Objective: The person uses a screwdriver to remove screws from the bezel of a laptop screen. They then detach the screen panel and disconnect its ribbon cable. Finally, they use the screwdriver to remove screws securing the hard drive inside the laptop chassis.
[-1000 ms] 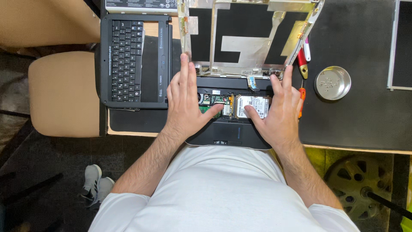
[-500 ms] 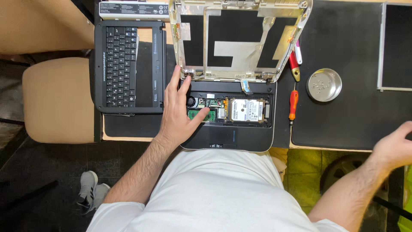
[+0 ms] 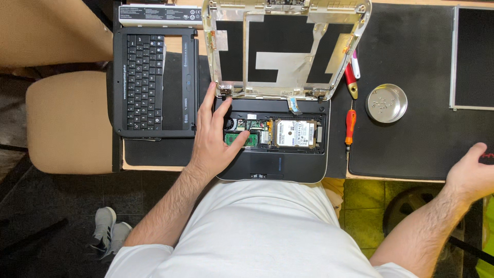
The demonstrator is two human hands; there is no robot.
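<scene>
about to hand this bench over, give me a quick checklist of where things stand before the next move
1. Left hand steadying the opened laptop base: ok, palm on its left edge, thumb by the green memory module.
2. Right hand free: cannot tell, it is at the mat's far right edge, fingers partly out of frame.
3. Screws contained: ok, several lie in the round metal dish.
4. Orange-handled screwdriver within reach: ok, lying beside the base.
5. Hard drive seated: ok, it sits in its bay.
6. Removed keyboard panel out of the way: ok, set to the left.
</scene>
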